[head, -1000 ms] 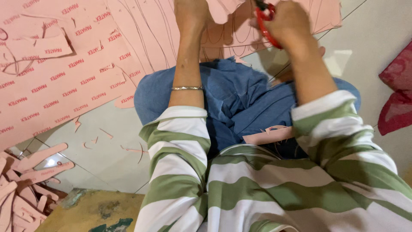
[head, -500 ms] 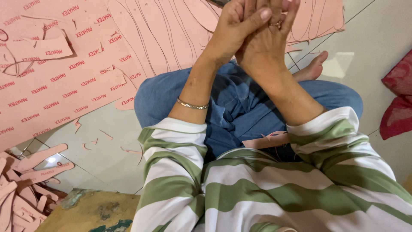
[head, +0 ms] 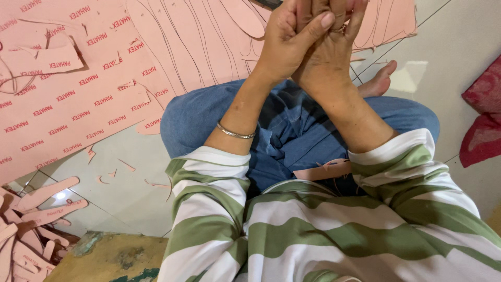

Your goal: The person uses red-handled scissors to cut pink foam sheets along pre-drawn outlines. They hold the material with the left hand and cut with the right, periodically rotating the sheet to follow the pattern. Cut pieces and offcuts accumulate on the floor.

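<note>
My two hands are raised together in front of me, above my crossed legs in blue trousers (head: pixel 292 130). My left hand (head: pixel 287 44), with a thin metal bangle (head: pixel 235 132) on its wrist, wraps around my right hand (head: pixel 329 68), thumb pressed across it. The right hand's fingers point up and run out of the top edge, so I cannot see whether they hold anything. Behind the hands lies a large pink sheet (head: pixel 198 42) with sole outlines drawn on it.
More pink printed sheets (head: pixel 68 115) cover the tiled floor at left. Cut sole-shaped pieces (head: pixel 36 209) pile at lower left. A pink strip (head: pixel 323 169) lies on my lap, my bare foot (head: pixel 378 81) shows at right, and a red cloth (head: pixel 482 120) is at the far right.
A second ago my hands were apart and the right one held red scissors. Now they are clasped together and drawn closer to me, and the scissors are out of sight.
</note>
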